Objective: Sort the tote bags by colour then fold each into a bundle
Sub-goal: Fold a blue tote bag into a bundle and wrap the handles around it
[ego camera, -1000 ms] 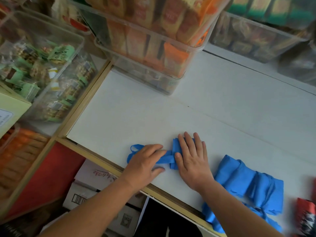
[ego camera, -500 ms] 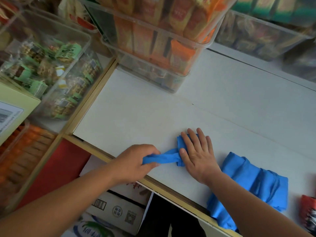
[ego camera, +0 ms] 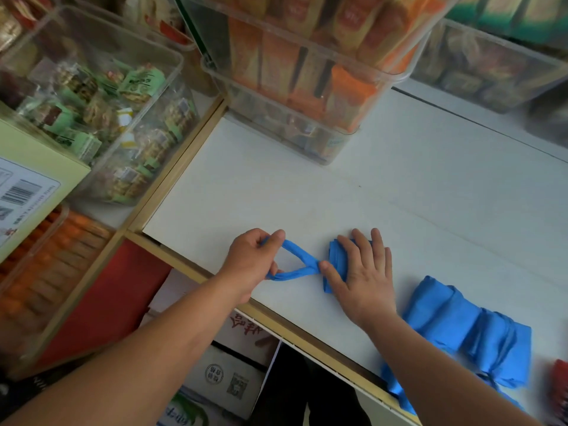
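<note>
The folded blue fabric tote bag [ego camera: 335, 260] lies near the front edge of the white worktop [ego camera: 399, 195]. It is pinned under the right hand [ego camera: 365, 278], whose fingers lie straight and flat on it, with the thumb where the straps meet. Its blue strap loop [ego camera: 296, 252] runs out to the left, where the left hand [ego camera: 250, 265] has its fingers curled round the end and holds the loop stretched open.

The cloth appears thin, light and limp. It should crease easily but spring open unless weighted. The strap is the place to grip for wrapping, with a flat palm kept on the body.

The right hand covers most of the folded body, so its number of folds cannot be told. To the right, a heap of loosely folded blue tote bags [ego camera: 461, 321] overhangs the near edge, perhaps two or three of them. A red object [ego camera: 560, 382] is cut off at the right edge.
</note>
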Demonstrator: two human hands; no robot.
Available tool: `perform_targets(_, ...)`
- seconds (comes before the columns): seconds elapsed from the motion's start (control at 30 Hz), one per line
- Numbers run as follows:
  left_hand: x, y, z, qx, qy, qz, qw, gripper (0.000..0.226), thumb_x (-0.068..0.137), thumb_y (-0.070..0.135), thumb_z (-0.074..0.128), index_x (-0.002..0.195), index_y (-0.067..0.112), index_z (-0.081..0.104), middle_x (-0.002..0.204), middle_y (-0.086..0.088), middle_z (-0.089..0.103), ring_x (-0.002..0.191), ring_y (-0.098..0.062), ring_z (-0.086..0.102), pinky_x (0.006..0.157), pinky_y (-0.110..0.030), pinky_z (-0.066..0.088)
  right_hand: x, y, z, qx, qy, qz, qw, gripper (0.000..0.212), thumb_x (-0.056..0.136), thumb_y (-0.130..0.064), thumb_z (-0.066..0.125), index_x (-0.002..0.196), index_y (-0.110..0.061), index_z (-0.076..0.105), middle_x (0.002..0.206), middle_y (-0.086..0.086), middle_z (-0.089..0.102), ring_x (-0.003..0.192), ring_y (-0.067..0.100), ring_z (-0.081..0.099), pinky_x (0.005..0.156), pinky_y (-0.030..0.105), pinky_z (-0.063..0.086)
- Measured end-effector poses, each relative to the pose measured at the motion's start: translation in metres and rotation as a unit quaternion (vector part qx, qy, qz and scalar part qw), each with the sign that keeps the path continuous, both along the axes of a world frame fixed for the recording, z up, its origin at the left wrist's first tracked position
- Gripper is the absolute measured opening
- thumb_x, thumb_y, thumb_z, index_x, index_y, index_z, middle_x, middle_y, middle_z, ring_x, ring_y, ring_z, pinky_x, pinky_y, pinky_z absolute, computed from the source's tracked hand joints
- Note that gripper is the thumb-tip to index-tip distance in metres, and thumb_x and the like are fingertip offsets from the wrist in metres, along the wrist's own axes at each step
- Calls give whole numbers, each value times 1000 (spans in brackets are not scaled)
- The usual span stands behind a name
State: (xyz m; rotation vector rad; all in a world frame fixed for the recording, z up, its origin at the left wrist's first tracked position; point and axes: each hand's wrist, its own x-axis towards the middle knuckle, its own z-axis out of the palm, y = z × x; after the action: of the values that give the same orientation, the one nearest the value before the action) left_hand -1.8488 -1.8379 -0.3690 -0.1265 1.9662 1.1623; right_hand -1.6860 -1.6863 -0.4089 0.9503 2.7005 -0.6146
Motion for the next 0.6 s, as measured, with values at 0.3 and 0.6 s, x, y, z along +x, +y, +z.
perform_targets(0.3, 5, 5, -42, -155, 279, -93, 943, 46, 88, 50, 73, 69, 13, 54, 61, -2, 56, 56, -20, 54, 52, -37, 45, -15, -24, -14, 90, 19, -50, 995, 70, 97, -76, 21, 148, -32, 39, 165, -4, 24, 157, 26, -3, 123, 61, 8)
perform_targets(0.6, -10, -8, -40, -57, 486, -241, 838, 30, 82, 30, 83, 88, 19, 56, 95, 6, 52, 84, -17, 52, 64, -36, 51, -22, -26, -17, 106, 7, -87, 991, 67, 90, -81, 30, 138, -38, 48, 160, -8, 32, 156, 26, 0, 121, 60, 13)
